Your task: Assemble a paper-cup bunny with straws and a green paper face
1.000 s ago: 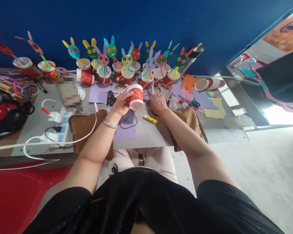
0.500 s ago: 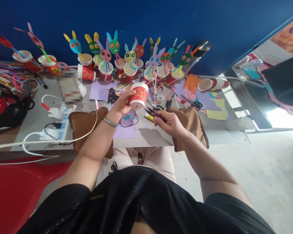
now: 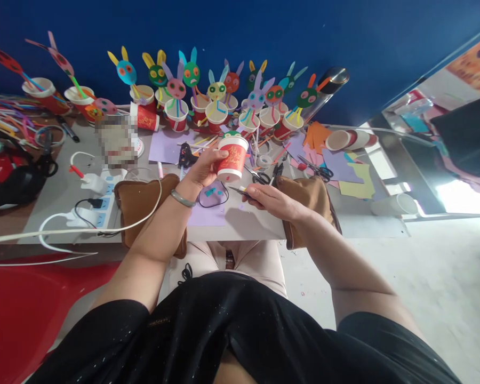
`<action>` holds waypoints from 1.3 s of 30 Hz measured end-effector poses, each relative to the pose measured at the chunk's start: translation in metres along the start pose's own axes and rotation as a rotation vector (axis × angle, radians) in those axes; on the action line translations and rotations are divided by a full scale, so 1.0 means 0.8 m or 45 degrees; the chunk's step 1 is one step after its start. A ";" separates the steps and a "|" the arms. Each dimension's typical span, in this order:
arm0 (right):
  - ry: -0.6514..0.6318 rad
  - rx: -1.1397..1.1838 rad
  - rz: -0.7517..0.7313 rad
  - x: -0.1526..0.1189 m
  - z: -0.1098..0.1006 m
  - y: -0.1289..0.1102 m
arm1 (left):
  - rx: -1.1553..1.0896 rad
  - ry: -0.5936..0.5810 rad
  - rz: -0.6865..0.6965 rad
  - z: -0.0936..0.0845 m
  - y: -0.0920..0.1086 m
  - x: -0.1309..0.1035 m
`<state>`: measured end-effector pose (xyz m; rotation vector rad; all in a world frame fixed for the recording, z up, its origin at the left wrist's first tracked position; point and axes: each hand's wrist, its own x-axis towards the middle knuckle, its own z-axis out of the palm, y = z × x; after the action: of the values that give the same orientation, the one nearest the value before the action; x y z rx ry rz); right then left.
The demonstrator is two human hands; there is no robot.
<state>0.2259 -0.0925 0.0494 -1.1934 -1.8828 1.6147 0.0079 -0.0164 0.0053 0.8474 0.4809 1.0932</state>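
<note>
My left hand (image 3: pixel 205 168) is closed around a red and white paper cup (image 3: pixel 231 160) with gold lettering, held above the table. A green paper piece (image 3: pixel 232 134) with eye-like rings shows over the cup's rim. In my right hand (image 3: pixel 274 201) is a pair of dark scissors (image 3: pixel 237 190), its handles hidden by the fingers and its blades pointing left, just below the cup and apart from it. Under the hands lies a purple paper sheet (image 3: pixel 208 216) with a looped black cord (image 3: pixel 214 205) and small blue scraps.
Several paper cups with rabbit-faced figures (image 3: pixel 176 88) stand along the blue wall. A glue gun (image 3: pixel 187 154), more scissors (image 3: pixel 320 169) and coloured paper (image 3: pixel 354 181) lie about. Brown cushions (image 3: pixel 148 205) flank the table's front edge. A power strip (image 3: pixel 106 205) with cables sits left.
The scissors' blades have swung lower and look closer together, with my right hand turned flatter. The cup has tipped slightly, and the green piece now shows over its rim.
</note>
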 end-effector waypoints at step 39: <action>0.170 0.457 0.224 0.026 0.013 0.002 | 0.103 -0.038 0.007 0.001 -0.003 0.000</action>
<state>0.2068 -0.0827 0.0405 -1.2964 -1.3655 1.8185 0.0095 -0.0170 0.0040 0.9350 0.5008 1.0708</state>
